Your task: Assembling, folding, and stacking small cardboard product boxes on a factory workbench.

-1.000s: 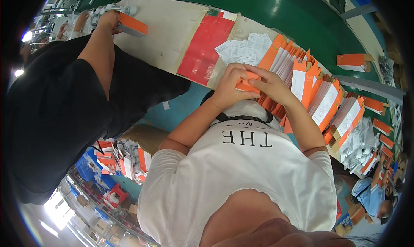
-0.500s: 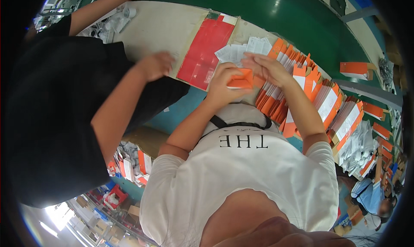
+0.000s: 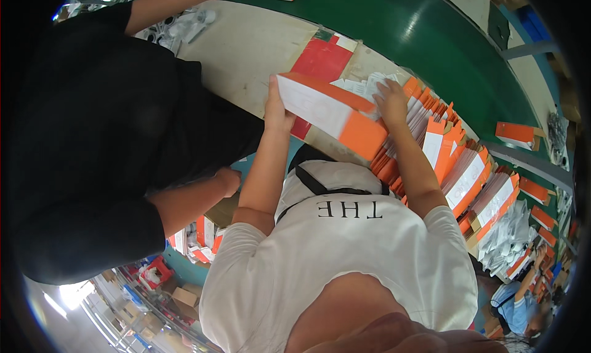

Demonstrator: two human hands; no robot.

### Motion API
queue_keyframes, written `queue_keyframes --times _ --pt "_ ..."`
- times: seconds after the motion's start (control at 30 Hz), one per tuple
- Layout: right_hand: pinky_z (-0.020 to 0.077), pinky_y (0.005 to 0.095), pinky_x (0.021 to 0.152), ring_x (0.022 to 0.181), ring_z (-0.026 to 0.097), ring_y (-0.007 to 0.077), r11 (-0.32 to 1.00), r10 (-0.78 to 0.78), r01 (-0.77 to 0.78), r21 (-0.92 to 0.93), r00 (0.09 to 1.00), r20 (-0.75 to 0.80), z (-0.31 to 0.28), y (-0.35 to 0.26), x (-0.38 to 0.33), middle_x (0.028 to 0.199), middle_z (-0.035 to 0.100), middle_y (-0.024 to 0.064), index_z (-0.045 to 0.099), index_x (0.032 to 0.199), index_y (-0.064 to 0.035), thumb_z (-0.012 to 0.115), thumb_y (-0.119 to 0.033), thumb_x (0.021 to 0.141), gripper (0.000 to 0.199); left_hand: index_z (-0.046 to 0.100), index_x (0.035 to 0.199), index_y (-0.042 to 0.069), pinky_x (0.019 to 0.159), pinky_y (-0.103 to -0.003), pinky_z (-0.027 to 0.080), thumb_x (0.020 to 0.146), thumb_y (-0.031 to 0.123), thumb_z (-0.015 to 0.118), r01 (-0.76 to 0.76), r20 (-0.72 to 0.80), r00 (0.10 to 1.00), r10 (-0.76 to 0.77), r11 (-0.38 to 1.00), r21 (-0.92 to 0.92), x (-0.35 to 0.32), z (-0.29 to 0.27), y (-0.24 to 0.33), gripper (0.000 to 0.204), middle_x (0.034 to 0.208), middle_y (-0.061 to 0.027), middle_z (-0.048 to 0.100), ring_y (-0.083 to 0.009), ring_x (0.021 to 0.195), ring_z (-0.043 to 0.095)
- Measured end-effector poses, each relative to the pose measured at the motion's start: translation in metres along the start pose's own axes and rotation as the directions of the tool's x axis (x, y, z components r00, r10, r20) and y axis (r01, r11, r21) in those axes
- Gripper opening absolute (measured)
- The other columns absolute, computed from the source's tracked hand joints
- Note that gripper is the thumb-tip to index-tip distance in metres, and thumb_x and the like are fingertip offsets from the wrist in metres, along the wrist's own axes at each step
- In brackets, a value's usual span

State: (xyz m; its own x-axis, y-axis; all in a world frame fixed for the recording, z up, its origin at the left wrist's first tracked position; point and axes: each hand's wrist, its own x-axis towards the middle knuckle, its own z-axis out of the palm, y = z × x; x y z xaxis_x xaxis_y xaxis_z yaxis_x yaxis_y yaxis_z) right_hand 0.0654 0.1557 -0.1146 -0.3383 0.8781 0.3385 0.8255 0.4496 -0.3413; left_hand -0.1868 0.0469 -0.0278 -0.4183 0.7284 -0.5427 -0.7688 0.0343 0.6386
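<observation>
My left hand (image 3: 278,109) is closed round one end of an orange and white carton (image 3: 317,109), long and box-shaped. The carton is held tilted above the work table, its long white side toward me and its orange end pointing right. My right hand (image 3: 393,103) reaches past the carton with fingers spread over a small pile of white printed leaflets (image 3: 374,82). Whether a leaflet is between those fingers cannot be made out. A red sheet (image 3: 320,58) taped to the table is partly hidden behind the carton.
Rows of flat orange and white cartons (image 3: 471,174) stand at my right, with clear plastic bags (image 3: 508,233) beyond. A green conveyor belt (image 3: 381,20) runs along the far side, carrying some cartons. A co-worker in black (image 3: 123,125) is close on my left, by bagged white parts (image 3: 184,28).
My left hand has lifted and turned the carton, so its long side now shows. My right hand has moved from beside it onto the leaflets. The co-worker's nearer hand has dropped off the table.
</observation>
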Motion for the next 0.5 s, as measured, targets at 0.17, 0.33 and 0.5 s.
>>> queue_keyframes --times 0.17,0.33,0.5 --pt "0.0392 0.0356 0.089 0.104 0.050 0.0260 0.986 -0.012 0.010 0.164 1.000 0.010 0.007 0.014 -0.003 0.106 0.058 0.0081 0.069 0.090 -0.0139 0.061 -0.016 0.077 0.015 0.049 0.116 0.007 0.088 -0.046 0.045 0.089 0.047 0.040 0.168 -0.130 0.971 -0.202 0.958 -0.231 -0.006 -0.012 -0.019 0.049 0.114 -0.0105 0.054 -0.0268 0.105 0.053" --pt "0.0408 0.0317 0.080 0.093 0.052 0.0223 0.894 0.183 -0.086 0.440 0.966 -0.181 -0.111 -0.059 0.020 0.095 0.057 0.0036 0.068 0.091 -0.0151 0.058 -0.011 0.078 0.017 0.048 0.117 0.005 0.090 -0.053 0.042 0.089 0.049 0.038 0.251 -0.227 0.901 -0.369 0.871 -0.423 -0.005 -0.024 -0.033 0.052 0.120 -0.0177 0.047 -0.0341 0.111 0.047" --pt "0.0494 0.0320 0.064 0.079 0.059 0.0233 0.803 -0.408 0.351 0.482 0.913 0.015 -0.134 -0.091 0.010 0.090 0.060 0.0066 0.064 0.086 -0.0085 0.057 -0.006 0.067 0.021 0.051 0.113 0.007 0.088 -0.052 0.044 0.089 0.047 0.041 0.327 -0.177 0.907 -0.382 0.904 -0.275 -0.014 -0.015 -0.054 0.048 0.115 -0.0143 0.053 -0.0309 0.108 0.050"
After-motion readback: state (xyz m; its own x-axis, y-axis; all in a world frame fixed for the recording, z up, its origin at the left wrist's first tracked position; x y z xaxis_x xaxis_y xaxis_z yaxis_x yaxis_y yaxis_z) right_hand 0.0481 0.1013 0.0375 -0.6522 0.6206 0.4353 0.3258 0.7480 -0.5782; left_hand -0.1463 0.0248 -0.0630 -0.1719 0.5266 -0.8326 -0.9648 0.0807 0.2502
